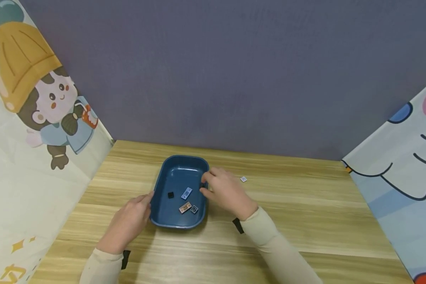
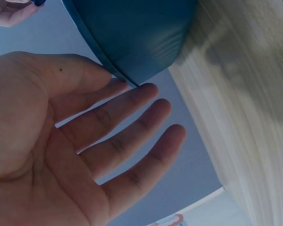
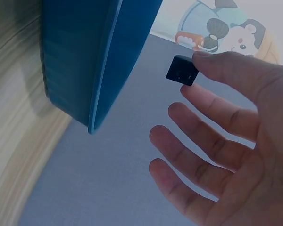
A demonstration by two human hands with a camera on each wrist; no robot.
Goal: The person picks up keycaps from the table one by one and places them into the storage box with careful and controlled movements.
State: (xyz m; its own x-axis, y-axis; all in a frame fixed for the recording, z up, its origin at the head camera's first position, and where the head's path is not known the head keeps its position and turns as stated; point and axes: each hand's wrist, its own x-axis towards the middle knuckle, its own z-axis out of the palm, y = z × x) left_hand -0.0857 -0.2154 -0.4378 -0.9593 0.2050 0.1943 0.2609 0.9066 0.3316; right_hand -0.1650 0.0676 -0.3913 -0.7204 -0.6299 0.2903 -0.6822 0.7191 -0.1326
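Plain cream long sleeves (image 1: pixel 275 246) are worn, with a small black angular tab (image 1: pixel 238 226) jutting out beside each.

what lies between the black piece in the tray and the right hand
In the head view, the light blue piece lies between the black piece and the right hand, on the tray.

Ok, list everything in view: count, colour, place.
Table: 1, light brown, foreground
Tray: 1, blue, on table
Black piece: 1, black, tray's left side
Light blue piece: 1, light blue, mid-tray
Tan piece: 1, tan, tray's near end
Square piece: 1, dark, pale-edged, beside tan piece
White piece: 1, white, table, right of tray
Dark block: 1, near-black, right hand
Backdrop: 1, grey-blue, behind table
Cartoon panels: 2, mostly pale, both sides
Black tabs: 2, black, by wrists
Sleeves: 2, cream, forearms
Left hand: 1, bare, tray's left rim
Right hand: 1, bare, tray's right rim
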